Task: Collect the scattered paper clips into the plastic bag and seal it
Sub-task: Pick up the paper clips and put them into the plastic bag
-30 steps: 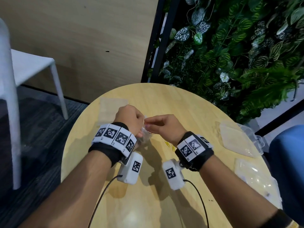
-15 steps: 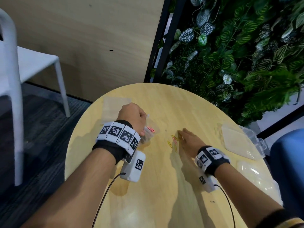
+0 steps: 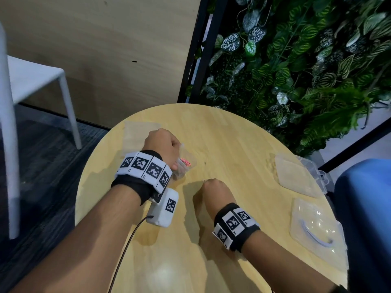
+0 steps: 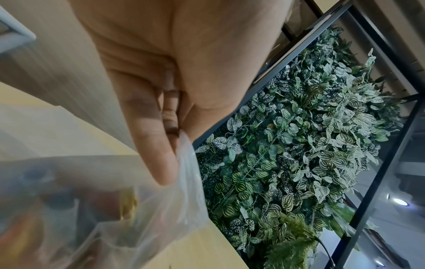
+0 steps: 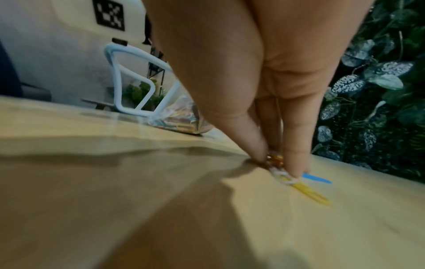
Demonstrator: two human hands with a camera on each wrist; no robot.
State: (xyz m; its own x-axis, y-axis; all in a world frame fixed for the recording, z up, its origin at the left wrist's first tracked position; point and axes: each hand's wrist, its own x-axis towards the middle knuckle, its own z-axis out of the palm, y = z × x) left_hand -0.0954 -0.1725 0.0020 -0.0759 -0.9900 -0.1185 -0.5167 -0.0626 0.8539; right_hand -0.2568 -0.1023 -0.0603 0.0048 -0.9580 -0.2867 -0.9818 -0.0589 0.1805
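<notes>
My left hand [image 3: 176, 164] pinches the rim of a small clear plastic bag [image 3: 186, 163] with coloured paper clips inside, held just above the round wooden table [image 3: 232, 140]. In the left wrist view the fingers [image 4: 161, 160] grip the bag [image 4: 142, 209] at its top edge. My right hand [image 3: 208, 182] is down on the table to the right of the bag. Its fingertips [image 5: 296, 163] pinch loose paper clips [image 5: 274, 160] against the wood. A white clip [image 5: 285, 177], a yellow clip [image 5: 308, 193] and a blue clip [image 5: 317, 178] lie at the fingertips.
Two clear plastic boxes [image 3: 296, 176] [image 3: 315, 225] lie near the table's right edge. A flat clear sheet [image 3: 137, 132] lies at the far left. A white chair [image 3: 31, 81] stands left, a plant wall [image 3: 296, 70] behind, a blue seat [image 3: 368, 208] right.
My right hand left the bag's mouth, went down to the loose clips on the table and curled over them. The left hand kept hold of the bag.
</notes>
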